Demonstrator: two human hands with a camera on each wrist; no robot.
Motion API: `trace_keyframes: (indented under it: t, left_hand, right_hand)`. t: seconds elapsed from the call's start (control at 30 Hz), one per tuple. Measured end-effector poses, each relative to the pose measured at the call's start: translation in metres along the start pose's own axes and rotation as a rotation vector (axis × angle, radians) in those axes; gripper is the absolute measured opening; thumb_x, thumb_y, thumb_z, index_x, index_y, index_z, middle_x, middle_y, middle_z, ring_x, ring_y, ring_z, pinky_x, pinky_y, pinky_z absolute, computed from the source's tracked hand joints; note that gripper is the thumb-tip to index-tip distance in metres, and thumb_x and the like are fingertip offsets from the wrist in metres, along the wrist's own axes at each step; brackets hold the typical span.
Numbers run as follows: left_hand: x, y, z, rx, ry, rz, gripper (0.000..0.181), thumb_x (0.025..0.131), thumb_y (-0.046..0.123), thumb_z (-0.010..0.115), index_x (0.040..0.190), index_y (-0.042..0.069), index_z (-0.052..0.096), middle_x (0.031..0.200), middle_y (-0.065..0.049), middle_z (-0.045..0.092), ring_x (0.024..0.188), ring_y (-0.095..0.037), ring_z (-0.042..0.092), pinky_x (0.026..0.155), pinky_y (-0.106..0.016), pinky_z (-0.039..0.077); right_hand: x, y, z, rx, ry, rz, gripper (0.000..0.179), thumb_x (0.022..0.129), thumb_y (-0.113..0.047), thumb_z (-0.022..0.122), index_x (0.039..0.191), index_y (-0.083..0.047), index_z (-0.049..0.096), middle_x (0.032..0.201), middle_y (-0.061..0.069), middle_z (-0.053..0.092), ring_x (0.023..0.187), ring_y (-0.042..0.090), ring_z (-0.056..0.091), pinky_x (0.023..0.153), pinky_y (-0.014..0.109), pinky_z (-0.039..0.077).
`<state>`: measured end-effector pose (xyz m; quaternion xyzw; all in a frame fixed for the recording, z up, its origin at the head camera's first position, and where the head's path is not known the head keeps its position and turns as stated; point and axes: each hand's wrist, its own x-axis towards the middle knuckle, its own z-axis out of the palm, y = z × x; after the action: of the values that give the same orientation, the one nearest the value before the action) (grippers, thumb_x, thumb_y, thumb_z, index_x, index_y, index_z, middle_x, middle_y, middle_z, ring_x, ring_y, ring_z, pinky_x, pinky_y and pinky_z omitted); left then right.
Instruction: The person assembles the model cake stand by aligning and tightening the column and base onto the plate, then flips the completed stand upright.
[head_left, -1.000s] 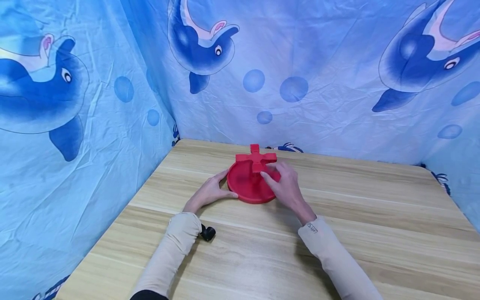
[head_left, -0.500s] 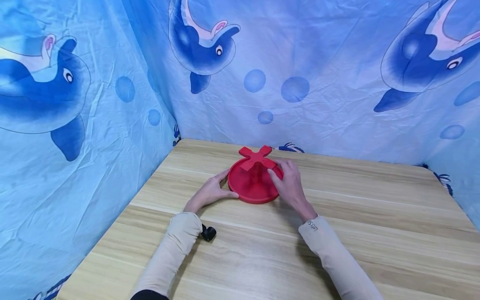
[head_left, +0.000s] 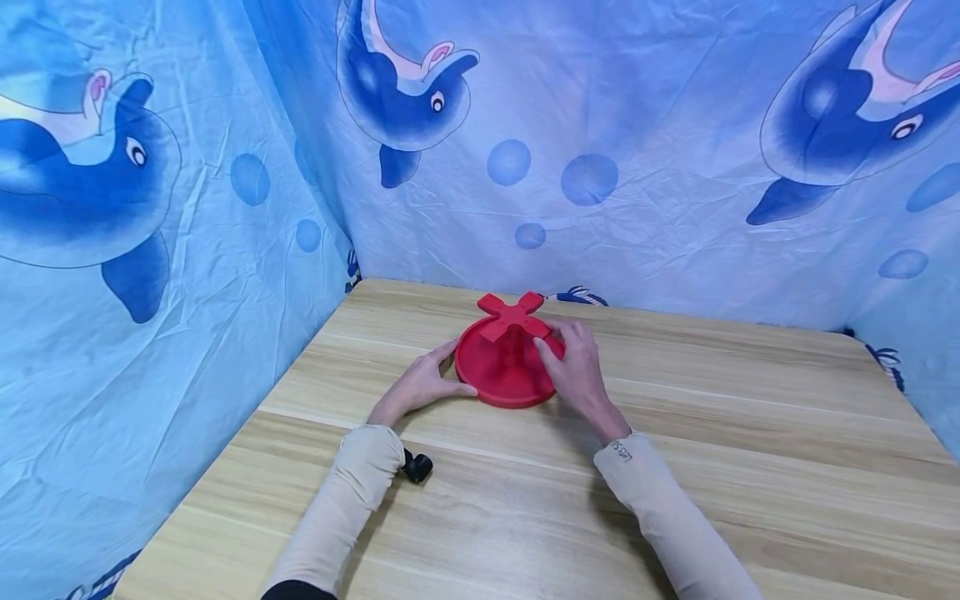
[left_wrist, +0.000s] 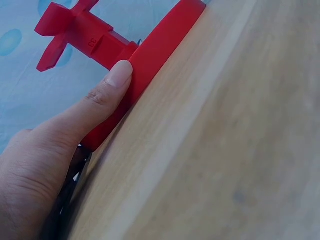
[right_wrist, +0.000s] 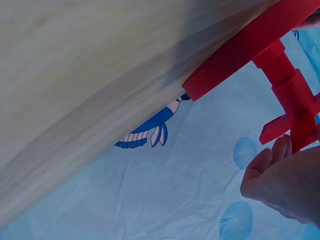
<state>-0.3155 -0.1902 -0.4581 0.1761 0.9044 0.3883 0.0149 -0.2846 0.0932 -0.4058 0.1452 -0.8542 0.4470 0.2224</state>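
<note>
A red round base with a raised rim lies on the wooden table. From its middle rises a red post, topped by a red four-armed cross handle. My left hand grips the base at its left side, the thumb pressing the outer rim and the other fingers mostly hidden behind it. At the front-right arm of the cross, my right hand pinches with thumb and curled fingers; the exact contact is partly hidden.
The wooden table extends to both sides and in front of the base. Blue dolphin-print cloth hangs behind and to the left. A small black device sits at the left wrist.
The cross handle has turned counterclockwise seen from above, from a plus to an X, mostly in the first half second. My right hand shifted slightly right with it; the left stayed put.
</note>
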Motion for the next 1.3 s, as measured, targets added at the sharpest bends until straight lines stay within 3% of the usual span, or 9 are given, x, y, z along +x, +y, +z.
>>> trace_keyframes:
  t: [0.4, 0.6, 0.73, 0.83, 1.07, 1.17, 1.3]
  left_hand:
    - [0.001, 0.002, 0.001, 0.003, 0.005, 0.004, 0.116, 0.074, 0.063, 0.087, 0.164, 0.015, 0.032, 0.164, -0.004, 0.038, 0.15, -0.027, 0.033, 0.116, -0.05, 0.039]
    - [0.002, 0.0, 0.0, -0.009, -0.004, -0.007, 0.116, 0.074, 0.063, 0.087, 0.164, 0.016, 0.033, 0.163, -0.004, 0.038, 0.15, -0.027, 0.033, 0.116, -0.05, 0.038]
    - [0.003, -0.001, -0.005, -0.016, -0.033, -0.005, 0.116, 0.073, 0.063, 0.088, 0.164, 0.016, 0.032, 0.163, -0.004, 0.039, 0.15, -0.026, 0.032, 0.117, -0.05, 0.036]
    - [0.004, -0.001, -0.011, -0.014, -0.063, 0.008, 0.115, 0.074, 0.058, 0.089, 0.164, 0.014, 0.032, 0.164, -0.005, 0.038, 0.151, -0.026, 0.031, 0.119, -0.05, 0.033]
    - [0.013, -0.004, -0.021, 0.032, -0.119, 0.05, 0.116, 0.075, 0.053, 0.091, 0.164, 0.01, 0.031, 0.164, -0.008, 0.037, 0.152, -0.029, 0.03, 0.12, -0.052, 0.032]
    - [0.018, -0.007, -0.022, 0.073, -0.134, 0.052, 0.118, 0.074, 0.056, 0.091, 0.164, 0.011, 0.029, 0.165, -0.01, 0.034, 0.152, -0.032, 0.029, 0.119, -0.054, 0.032]
    - [0.022, -0.01, -0.022, 0.153, -0.135, 0.029, 0.122, 0.071, 0.061, 0.09, 0.165, 0.013, 0.028, 0.169, -0.016, 0.022, 0.154, -0.039, 0.022, 0.118, -0.06, 0.03]
  right_hand:
    - [-0.002, -0.004, 0.005, 0.023, 0.032, 0.023, 0.041, 0.095, -0.007, 0.075, 0.133, 0.005, 0.062, 0.119, 0.018, 0.058, 0.11, 0.036, 0.055, 0.088, 0.048, 0.058]
    - [-0.002, 0.001, 0.001, 0.052, -0.012, 0.021, 0.044, 0.095, -0.011, 0.076, 0.135, 0.002, 0.062, 0.122, 0.016, 0.057, 0.116, 0.033, 0.052, 0.089, 0.048, 0.058]
    - [0.0, 0.012, -0.009, 0.083, -0.114, 0.065, 0.053, 0.097, -0.023, 0.074, 0.143, -0.004, 0.057, 0.135, 0.015, 0.055, 0.126, 0.032, 0.049, 0.093, 0.052, 0.057]
    - [0.004, 0.027, -0.02, 0.085, -0.227, 0.119, 0.068, 0.097, -0.034, 0.074, 0.154, -0.009, 0.046, 0.147, 0.015, 0.049, 0.135, 0.035, 0.045, 0.1, 0.056, 0.053]
    - [0.007, 0.061, -0.036, 0.06, -0.526, 0.258, 0.116, 0.082, -0.052, 0.085, 0.166, -0.008, 0.018, 0.164, 0.017, 0.032, 0.149, 0.04, 0.031, 0.099, 0.057, 0.053]
    - [0.006, 0.071, -0.037, 0.048, -0.598, 0.241, 0.122, 0.079, -0.05, 0.088, 0.166, -0.005, 0.014, 0.167, 0.017, 0.027, 0.152, 0.039, 0.026, 0.106, 0.055, 0.048]
    - [0.006, 0.078, -0.034, 0.025, -0.617, 0.175, 0.122, 0.078, -0.046, 0.09, 0.165, -0.002, 0.017, 0.167, 0.016, 0.028, 0.153, 0.038, 0.025, 0.114, 0.056, 0.039]
